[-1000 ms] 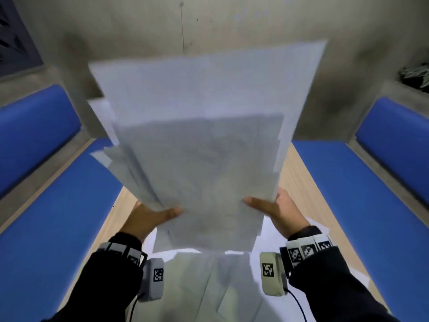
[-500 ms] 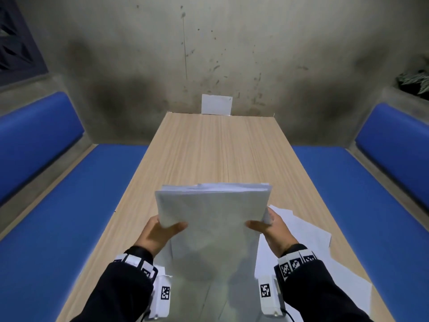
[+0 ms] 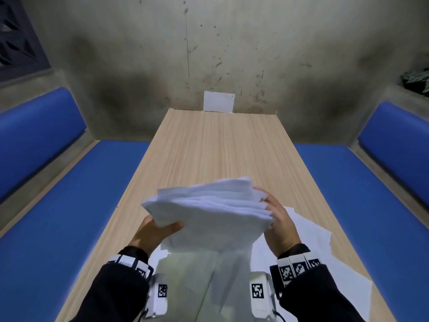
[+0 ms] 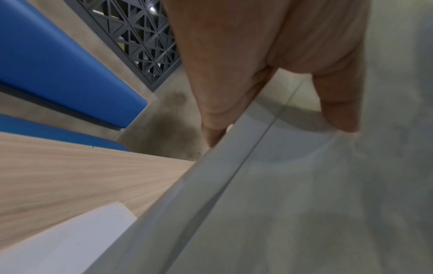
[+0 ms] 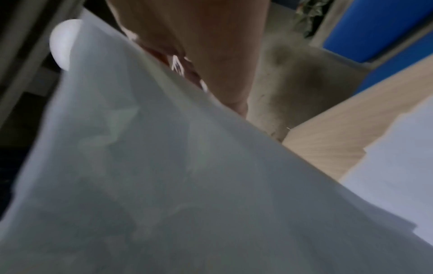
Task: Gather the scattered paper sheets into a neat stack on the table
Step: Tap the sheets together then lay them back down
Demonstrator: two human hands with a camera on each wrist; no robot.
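**Bundle in both hands, squaring-up not yet done**

On the far left runs a blue bench seat (image 3: 41,187), and the long wooden desk (image 3: 216,147) stretches away down the middle. At the near end of the desk, the left hand (image 3: 154,233) pinches the left edge of the paper bundle (image 3: 209,212): the thumb lies on top and the fingers are curled underneath, as the left wrist view confirms. The bundle is held up off the desk, between the two hands, tilted and sagging toward the person. Its sheets are white and thin, and they are not aligned; the edges fan out in separate layers, most clearly on the right side and along the far edge. The right hand (image 3: 277,225) stands against that fanned right edge with fingers curved round it, some sheet edges slipping between the fingers. Just right of that hand, loose sheets (image 3: 308,231) lie overlapping on the desk, reaching toward its right edge.

The step in hand looks like jogging the gathered sheets into line. The next move probably calls for standing the bundle on one edge and tapping it on the desk with a loosened grip, then collecting the loose sheets. Further right is another blue bench seat (image 3: 371,194).
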